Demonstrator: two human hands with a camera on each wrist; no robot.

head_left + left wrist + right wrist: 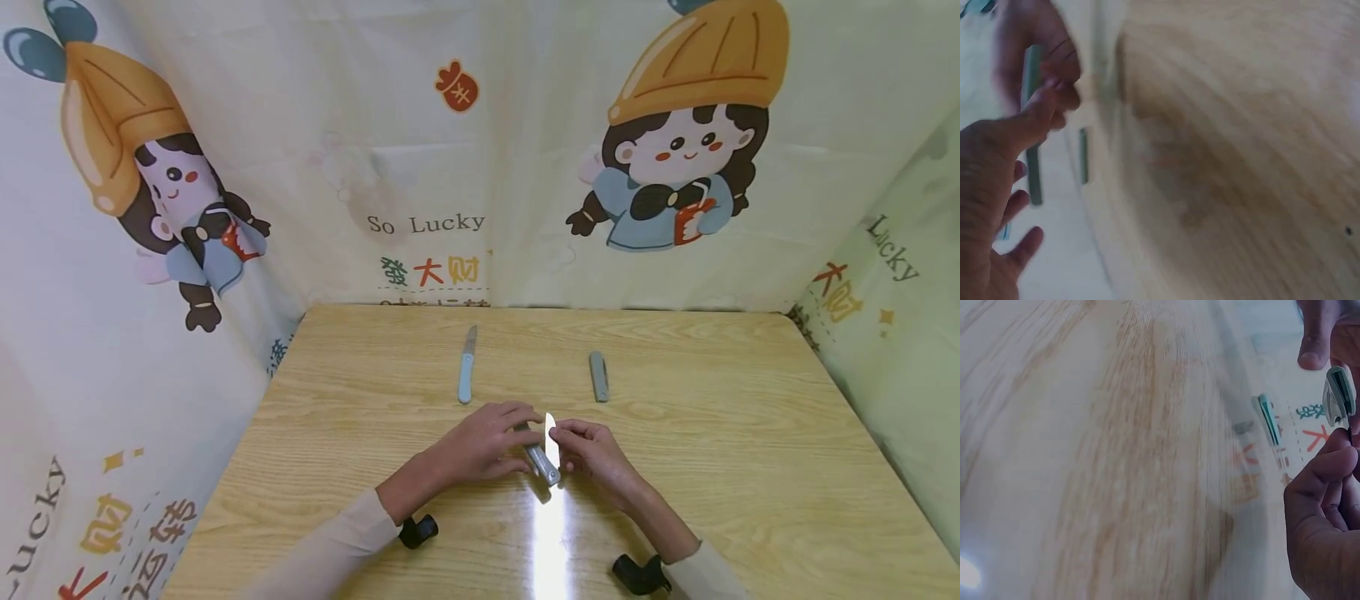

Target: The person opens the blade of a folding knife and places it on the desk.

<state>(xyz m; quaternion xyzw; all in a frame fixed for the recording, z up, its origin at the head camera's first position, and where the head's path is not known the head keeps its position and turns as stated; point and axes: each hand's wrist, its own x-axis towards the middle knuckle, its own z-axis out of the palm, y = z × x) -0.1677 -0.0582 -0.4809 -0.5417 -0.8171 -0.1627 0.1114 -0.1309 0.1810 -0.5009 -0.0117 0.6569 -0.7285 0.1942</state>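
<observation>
"Which step are you on?"

"I'd call it working the blade (552, 454) on its pivot. The folding knife (543, 464) is between my hands, over the middle of the wooden table (360, 375), with its blade standing partway out of the handle, at a narrow angle."

"And your grip?"

"My left hand (483, 437) grasps the handle, pivot end towards me. My right hand (600, 454) pinches the blade between thumb and fingers."

"Opening or closing?"

"I can't tell from this pose alone. Beyond my hands, the blue-handled knife (466, 377) lies with its blade out, while the grey knife (599, 377) to its right lies folded, so neither settles it."

"What does the next move call for?"

"A steady handle, I think, and a swing of the blade about the pivot with my pinch on its flat faces. If it goes towards the handle, my left fingertips should be off the slot, or the edge could nip them."
</observation>
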